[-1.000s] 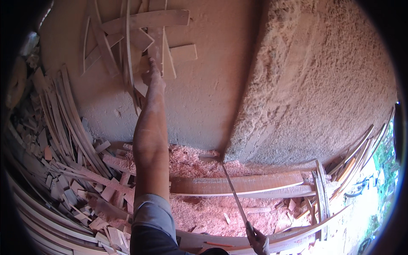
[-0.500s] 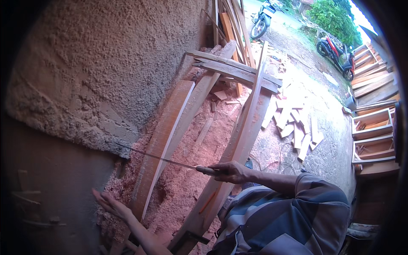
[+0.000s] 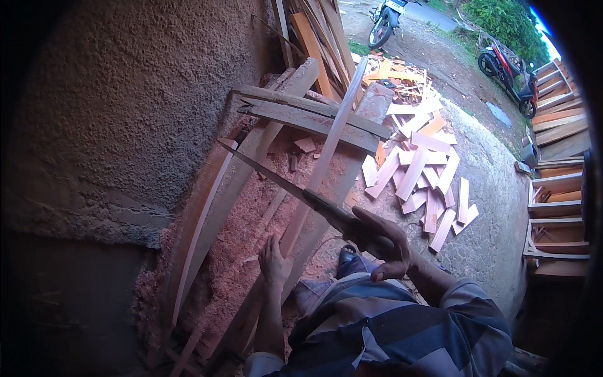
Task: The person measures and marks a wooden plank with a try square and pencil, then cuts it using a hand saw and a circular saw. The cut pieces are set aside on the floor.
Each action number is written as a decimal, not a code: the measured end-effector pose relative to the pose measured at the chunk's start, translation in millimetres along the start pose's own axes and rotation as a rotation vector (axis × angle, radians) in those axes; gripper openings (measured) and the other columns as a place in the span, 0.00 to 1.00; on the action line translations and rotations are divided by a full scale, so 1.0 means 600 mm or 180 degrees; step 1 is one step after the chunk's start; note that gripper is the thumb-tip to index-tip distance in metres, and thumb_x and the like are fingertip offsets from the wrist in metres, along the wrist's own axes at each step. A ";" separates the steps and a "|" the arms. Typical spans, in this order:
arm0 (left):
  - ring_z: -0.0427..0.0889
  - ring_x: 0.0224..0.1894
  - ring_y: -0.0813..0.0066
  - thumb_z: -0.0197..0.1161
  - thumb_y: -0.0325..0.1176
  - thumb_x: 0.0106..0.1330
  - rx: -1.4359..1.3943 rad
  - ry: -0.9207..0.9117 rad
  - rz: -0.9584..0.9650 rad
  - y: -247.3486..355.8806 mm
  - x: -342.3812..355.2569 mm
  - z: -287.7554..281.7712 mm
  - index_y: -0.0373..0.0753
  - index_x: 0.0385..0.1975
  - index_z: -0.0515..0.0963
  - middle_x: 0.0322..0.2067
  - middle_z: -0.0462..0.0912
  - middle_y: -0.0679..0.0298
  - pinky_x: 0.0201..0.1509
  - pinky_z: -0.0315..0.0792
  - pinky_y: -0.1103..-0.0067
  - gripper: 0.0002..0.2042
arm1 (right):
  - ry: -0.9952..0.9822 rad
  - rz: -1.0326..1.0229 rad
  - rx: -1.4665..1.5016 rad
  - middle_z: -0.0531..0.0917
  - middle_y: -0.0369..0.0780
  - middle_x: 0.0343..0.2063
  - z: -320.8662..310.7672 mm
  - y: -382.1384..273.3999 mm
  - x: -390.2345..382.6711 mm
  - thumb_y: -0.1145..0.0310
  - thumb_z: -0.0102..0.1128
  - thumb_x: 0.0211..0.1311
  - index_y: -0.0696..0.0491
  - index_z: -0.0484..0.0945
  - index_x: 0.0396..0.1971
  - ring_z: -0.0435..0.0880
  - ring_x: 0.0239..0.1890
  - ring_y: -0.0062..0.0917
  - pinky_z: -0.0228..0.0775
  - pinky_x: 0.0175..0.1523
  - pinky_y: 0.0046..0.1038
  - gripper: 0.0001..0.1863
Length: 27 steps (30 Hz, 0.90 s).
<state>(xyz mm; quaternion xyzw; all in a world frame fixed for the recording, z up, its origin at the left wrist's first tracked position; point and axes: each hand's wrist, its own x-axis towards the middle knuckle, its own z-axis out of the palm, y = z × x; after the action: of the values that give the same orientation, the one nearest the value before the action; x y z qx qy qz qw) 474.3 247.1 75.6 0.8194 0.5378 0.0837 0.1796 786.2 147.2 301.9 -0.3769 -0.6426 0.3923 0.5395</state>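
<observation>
My right hand (image 3: 391, 244) is closed round the dark handle of a handsaw (image 3: 267, 173). Its tapered blade points away to the left, crossing above the timbers. Lower down, my left hand (image 3: 275, 261) has its fingers closed on the near end of a long, narrow wooden strip (image 3: 333, 141). That strip slopes away over a crosspiece (image 3: 314, 119) at the far end of the work stand. The blade passes to the left of the strip's middle; whether it touches anything, I cannot tell.
A long board with a pale edge (image 3: 207, 204) leans along the rough wall (image 3: 144, 94). Pinkish sawdust (image 3: 235, 264) covers the ground between the timbers. Cut wood pieces (image 3: 418, 169) lie scattered on the right. Two motorbikes stand farther off, and wooden frames (image 3: 556, 213) line the right side.
My left hand has come from the far left onto the strip. The handsaw has risen in my right hand, and its blade has turned to show its flat side.
</observation>
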 end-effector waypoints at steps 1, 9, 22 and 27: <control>0.72 0.68 0.44 0.77 0.47 0.58 -0.0142 0.0030 -0.0037 0.024 0.026 0.011 0.34 0.72 0.63 0.65 0.74 0.42 0.72 0.65 0.56 0.45 | 0.0020 0.0097 -0.0709 0.85 0.51 0.50 -0.042 -0.011 -0.016 0.66 0.75 0.58 0.59 0.63 0.74 0.85 0.36 0.32 0.79 0.43 0.31 0.45; 0.86 0.49 0.42 0.77 0.45 0.59 0.0101 -0.0335 -0.0920 0.135 0.175 0.040 0.38 0.64 0.71 0.46 0.86 0.44 0.53 0.79 0.56 0.35 | 0.1793 0.0689 -0.1819 0.86 0.47 0.55 -0.212 0.046 -0.122 0.70 0.71 0.64 0.59 0.75 0.66 0.85 0.57 0.28 0.75 0.61 0.29 0.31; 0.88 0.43 0.44 0.76 0.47 0.60 0.0076 -0.0325 -0.0920 0.227 0.288 0.039 0.38 0.55 0.78 0.39 0.88 0.47 0.49 0.81 0.56 0.28 | 0.1643 0.0951 -0.1195 0.87 0.49 0.52 -0.468 0.175 -0.053 0.69 0.74 0.61 0.63 0.78 0.62 0.87 0.53 0.30 0.76 0.59 0.30 0.30; 0.88 0.44 0.44 0.76 0.47 0.59 0.0004 -0.0294 -0.0999 0.269 0.324 0.039 0.36 0.54 0.78 0.40 0.88 0.46 0.49 0.81 0.56 0.29 | 0.1038 0.0432 -0.1722 0.88 0.49 0.50 -0.539 0.207 0.002 0.71 0.74 0.61 0.63 0.77 0.62 0.90 0.50 0.32 0.78 0.56 0.28 0.30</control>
<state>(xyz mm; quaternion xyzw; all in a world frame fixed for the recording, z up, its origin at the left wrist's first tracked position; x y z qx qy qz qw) 698.9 362.0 105.3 0.7284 0.6505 0.0165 0.2145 1113.6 230.5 224.7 -0.6065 -0.6022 0.1768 0.4882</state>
